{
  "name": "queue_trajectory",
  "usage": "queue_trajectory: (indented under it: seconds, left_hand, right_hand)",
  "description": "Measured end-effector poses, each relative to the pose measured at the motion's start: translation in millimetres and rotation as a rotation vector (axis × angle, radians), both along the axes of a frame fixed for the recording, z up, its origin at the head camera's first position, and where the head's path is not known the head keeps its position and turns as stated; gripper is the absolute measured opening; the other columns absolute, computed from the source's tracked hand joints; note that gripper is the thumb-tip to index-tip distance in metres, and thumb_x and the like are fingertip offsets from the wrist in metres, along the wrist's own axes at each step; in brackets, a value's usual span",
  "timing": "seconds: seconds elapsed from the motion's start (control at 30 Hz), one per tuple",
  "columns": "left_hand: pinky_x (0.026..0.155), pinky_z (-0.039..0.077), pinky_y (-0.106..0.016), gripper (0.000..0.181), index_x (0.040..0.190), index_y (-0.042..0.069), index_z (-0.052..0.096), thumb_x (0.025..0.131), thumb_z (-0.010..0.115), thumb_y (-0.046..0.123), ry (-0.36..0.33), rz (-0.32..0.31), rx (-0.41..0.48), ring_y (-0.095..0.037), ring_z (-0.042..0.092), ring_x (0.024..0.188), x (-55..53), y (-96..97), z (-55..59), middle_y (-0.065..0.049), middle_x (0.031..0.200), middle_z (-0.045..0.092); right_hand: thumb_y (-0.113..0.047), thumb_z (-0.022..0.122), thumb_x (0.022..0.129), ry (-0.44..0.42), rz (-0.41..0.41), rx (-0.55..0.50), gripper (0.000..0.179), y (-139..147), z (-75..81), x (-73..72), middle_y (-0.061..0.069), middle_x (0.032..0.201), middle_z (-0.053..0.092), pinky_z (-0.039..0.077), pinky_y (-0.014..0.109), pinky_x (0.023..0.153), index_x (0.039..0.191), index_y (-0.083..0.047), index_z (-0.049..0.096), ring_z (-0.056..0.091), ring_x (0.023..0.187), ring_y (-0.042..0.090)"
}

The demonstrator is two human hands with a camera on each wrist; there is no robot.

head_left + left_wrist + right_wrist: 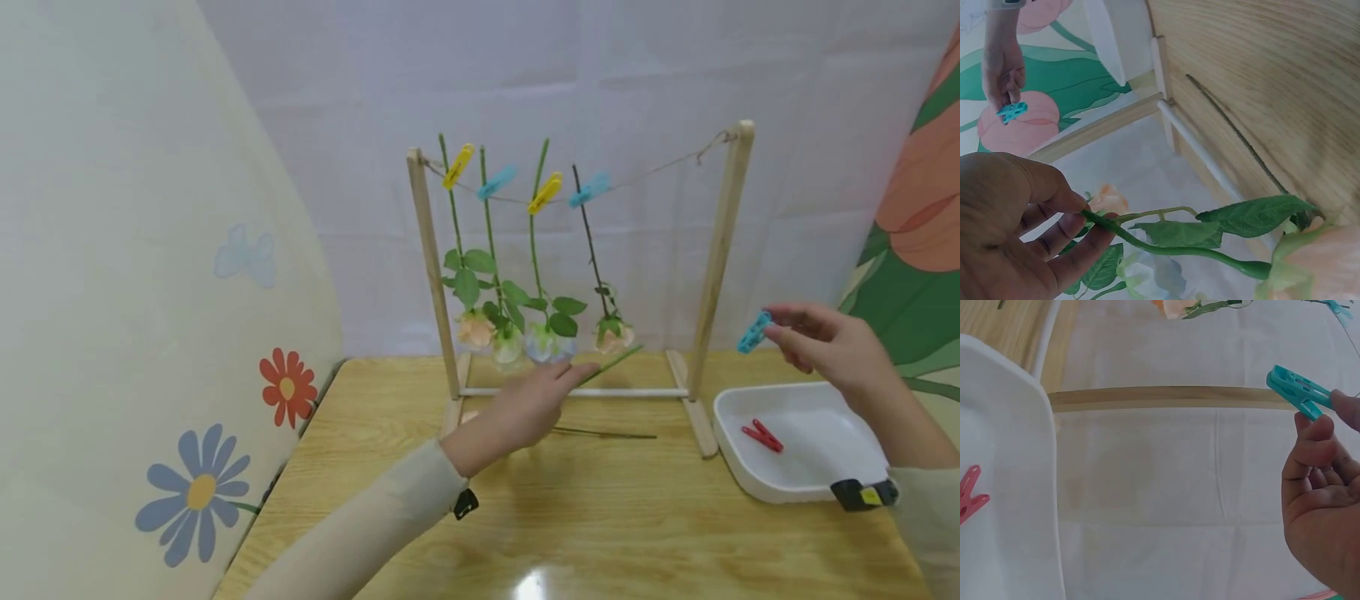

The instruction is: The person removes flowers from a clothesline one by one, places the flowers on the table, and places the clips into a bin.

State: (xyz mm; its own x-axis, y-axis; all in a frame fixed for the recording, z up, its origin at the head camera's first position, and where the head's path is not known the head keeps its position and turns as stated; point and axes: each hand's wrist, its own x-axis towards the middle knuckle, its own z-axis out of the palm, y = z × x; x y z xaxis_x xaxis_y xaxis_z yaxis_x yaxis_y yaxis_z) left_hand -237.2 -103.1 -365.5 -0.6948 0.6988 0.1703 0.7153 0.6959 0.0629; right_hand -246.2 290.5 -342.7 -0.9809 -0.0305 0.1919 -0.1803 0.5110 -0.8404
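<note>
My left hand [528, 404] pinches the green stem of a peach artificial rose [1319, 265] between thumb and fingers; its bloom and leaves show large in the left wrist view. The stem [611, 365] points up to the right in the head view. Over the white tray, my right hand [843, 346] pinches a blue clothespin [754, 332] by its handle ends. Several flowers hang heads down from the twine [652, 172], held by yellow and blue clothespins such as the yellow one [545, 193]. Another dark stem [607, 433] lies on the table under my left hand.
A wooden frame with a right post [722, 258] and a white lower bar [637, 392] stands at the table's back. The white tray [738, 467] at right holds a red clothespin [763, 436]. A painted wall [247, 333] borders the table's left side.
</note>
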Motion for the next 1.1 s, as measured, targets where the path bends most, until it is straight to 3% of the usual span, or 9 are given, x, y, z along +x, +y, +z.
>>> queue_trajectory:
  seconds: [0.1, 0.17, 0.43, 0.6, 0.7, 0.77, 0.97, 1.1]
  left_hand:
    - [0.053, 0.042, -0.014, 0.072, 0.155, 0.016, 0.038, 0.092, 0.055, -0.014, 0.041, -0.032, -0.017, -0.02, 0.062, 0.105, 0.3, -0.2, -7.1, -0.008, 0.13, 0.06]
    - [0.056, 0.043, -0.014, 0.073, 0.154, 0.016, 0.04, 0.09, 0.058, -0.014, 0.068, -0.046, -0.03, -0.017, 0.062, 0.098, 0.9, 0.9, -11.2, -0.005, 0.122, 0.062]
    - [0.048, 0.037, -0.012, 0.069, 0.156, 0.021, 0.036, 0.097, 0.056, -0.009, 0.041, -0.032, -0.096, -0.009, 0.052, 0.082, 8.0, 6.1, -23.2, -0.002, 0.116, 0.06]
    - [0.049, 0.038, -0.013, 0.071, 0.157, 0.02, 0.035, 0.097, 0.058, -0.009, 0.036, -0.022, -0.15, -0.014, 0.061, 0.1, 8.6, 8.7, -31.7, -0.003, 0.127, 0.061]
    - [0.051, 0.041, -0.013, 0.077, 0.158, 0.021, 0.033, 0.093, 0.061, -0.011, 0.028, -0.015, -0.182, -0.02, 0.061, 0.115, 8.4, 11.1, -37.6, -0.003, 0.134, 0.059]
    - [0.05, 0.041, -0.013, 0.077, 0.157, 0.021, 0.033, 0.093, 0.063, -0.009, 0.05, -0.019, -0.203, -0.02, 0.061, 0.116, 9.1, 12.3, -41.1, -0.002, 0.133, 0.06]
    - [0.047, 0.035, -0.011, 0.075, 0.156, 0.02, 0.035, 0.093, 0.066, -0.006, 0.123, -0.06, -0.245, -0.012, 0.059, 0.1, 10.8, 13.4, -50.5, 0.001, 0.12, 0.059]
    - [0.044, 0.033, -0.011, 0.074, 0.155, 0.02, 0.036, 0.093, 0.066, -0.006, 0.157, -0.088, -0.244, -0.01, 0.055, 0.091, 11.7, 13.2, -54.1, 0.002, 0.115, 0.058]
  right_hand:
    - [-0.039, 0.061, 0.101, 0.005, -0.021, 0.032, 0.033, 2.2, -7.4, 0.5, -0.004, 0.077, 0.058, 0.045, 0.027, 0.055, 0.128, -0.02, 0.058, 0.051, 0.066, 0.016]
    - [-0.04, 0.061, 0.101, 0.0, -0.03, 0.047, 0.039, 4.0, -12.0, 1.3, -0.004, 0.077, 0.059, 0.045, 0.028, 0.056, 0.13, -0.015, 0.057, 0.051, 0.066, 0.015]
    - [-0.043, 0.059, 0.101, -0.019, -0.063, 0.086, 0.051, 12.3, -27.8, 4.5, -0.001, 0.075, 0.059, 0.044, 0.026, 0.059, 0.137, -0.006, 0.054, 0.052, 0.065, 0.018]
    - [-0.044, 0.059, 0.101, -0.044, -0.077, 0.099, 0.055, 20.6, -35.9, 3.6, 0.0, 0.078, 0.058, 0.045, 0.025, 0.061, 0.139, -0.004, 0.052, 0.052, 0.067, 0.018]
    - [-0.045, 0.058, 0.101, -0.069, -0.088, 0.117, 0.061, 25.0, -40.0, 3.5, -0.002, 0.079, 0.058, 0.045, 0.024, 0.06, 0.141, -0.001, 0.049, 0.052, 0.068, 0.017]
    - [-0.046, 0.057, 0.102, -0.089, -0.093, 0.129, 0.062, 26.9, -42.8, 4.3, -0.001, 0.08, 0.058, 0.046, 0.023, 0.06, 0.142, 0.0, 0.049, 0.052, 0.069, 0.017]
    - [-0.045, 0.055, 0.103, -0.126, -0.075, 0.147, 0.063, 31.1, -54.3, 7.3, 0.0, 0.083, 0.059, 0.047, 0.025, 0.06, 0.142, 0.004, 0.048, 0.053, 0.071, 0.016]
    - [-0.043, 0.057, 0.103, -0.113, -0.047, 0.123, 0.049, 36.2, -62.3, 8.0, -0.002, 0.08, 0.059, 0.048, 0.026, 0.059, 0.134, -0.005, 0.056, 0.054, 0.069, 0.015]
